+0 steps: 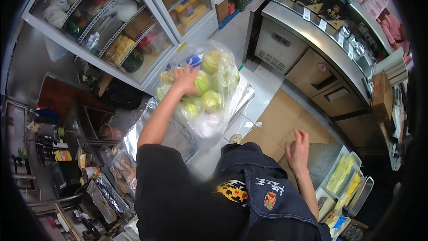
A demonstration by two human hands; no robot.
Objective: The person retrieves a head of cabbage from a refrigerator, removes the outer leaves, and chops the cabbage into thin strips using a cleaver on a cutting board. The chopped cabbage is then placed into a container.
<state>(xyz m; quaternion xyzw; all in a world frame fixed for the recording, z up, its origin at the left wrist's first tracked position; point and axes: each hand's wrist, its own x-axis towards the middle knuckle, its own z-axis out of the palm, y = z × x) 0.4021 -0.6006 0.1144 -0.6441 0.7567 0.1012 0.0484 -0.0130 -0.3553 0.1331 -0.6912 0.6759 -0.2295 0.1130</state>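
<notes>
Several heads of lettuce [211, 100] fill a large clear plastic bag [220, 124] in front of me, its mouth spread wide. My left hand [185, 79] reaches over the lettuce, thumb and fingers around the side of one green head [202, 83]. Whether it grips that head cannot be made out. Blue-and-white packaging [192, 61] shows at the bag's far side. To the right, my right hand [298, 150] is held in the air with nothing in it, its fingers partly apart, near a steel surface [321, 157].
A glass-door refrigerator [160, 30] stands beyond the bag on the left. Steel counter drawers [312, 73] line the right side. Flattened cardboard [287, 120] covers part of the floor. A tub of shredded lettuce [342, 174] sits at lower right. Foil-covered trays [107, 194] crowd the lower left.
</notes>
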